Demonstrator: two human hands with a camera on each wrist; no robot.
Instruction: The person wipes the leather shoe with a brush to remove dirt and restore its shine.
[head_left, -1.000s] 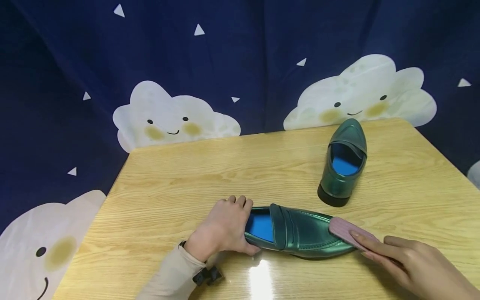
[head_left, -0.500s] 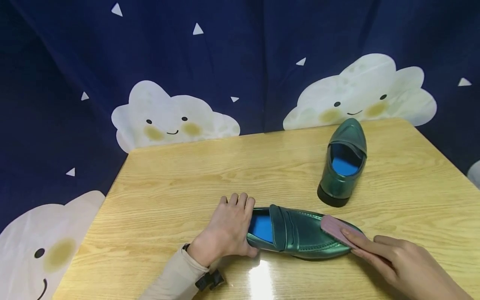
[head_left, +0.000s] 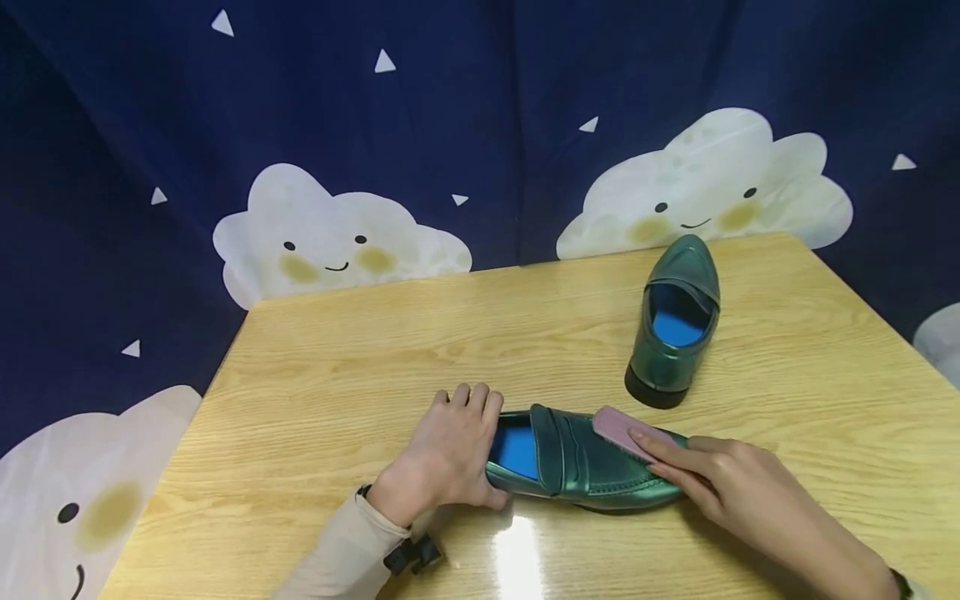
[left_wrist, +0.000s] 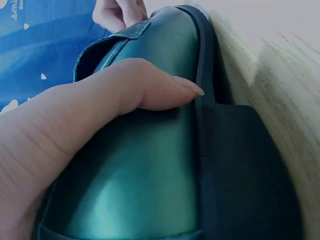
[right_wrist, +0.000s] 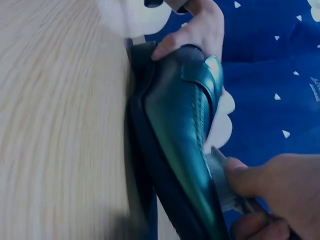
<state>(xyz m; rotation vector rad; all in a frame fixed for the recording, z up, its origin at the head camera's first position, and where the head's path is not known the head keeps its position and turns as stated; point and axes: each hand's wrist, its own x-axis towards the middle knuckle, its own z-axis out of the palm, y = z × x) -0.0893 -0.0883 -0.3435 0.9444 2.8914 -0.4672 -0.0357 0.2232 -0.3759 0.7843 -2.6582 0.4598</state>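
Note:
A green loafer (head_left: 558,454) with a blue insole lies sideways on the table, toe to the right. The left hand (head_left: 446,458) grips its heel end; in the left wrist view the thumb (left_wrist: 150,90) presses the shoe's side (left_wrist: 145,175) just above the sole. Between thumb and fingers, the right hand (head_left: 738,487) holds a pink brush (head_left: 626,432), its underside against the upper of the toe part. In the right wrist view the brush's bristles (right_wrist: 222,182) touch the shoe (right_wrist: 175,115) beside the stitched seam, near the right hand (right_wrist: 280,185).
A second green loafer (head_left: 672,325) stands upright on its sole behind the first, toe pointing to the back. The wooden table (head_left: 360,350) ends at a dark blue curtain (head_left: 510,108) with white clouds and triangles.
The right hand and pink brush have moved left along the shoe, from the toe tip toward the strap. The left hand still grips the heel. The whole head view has shifted slightly.

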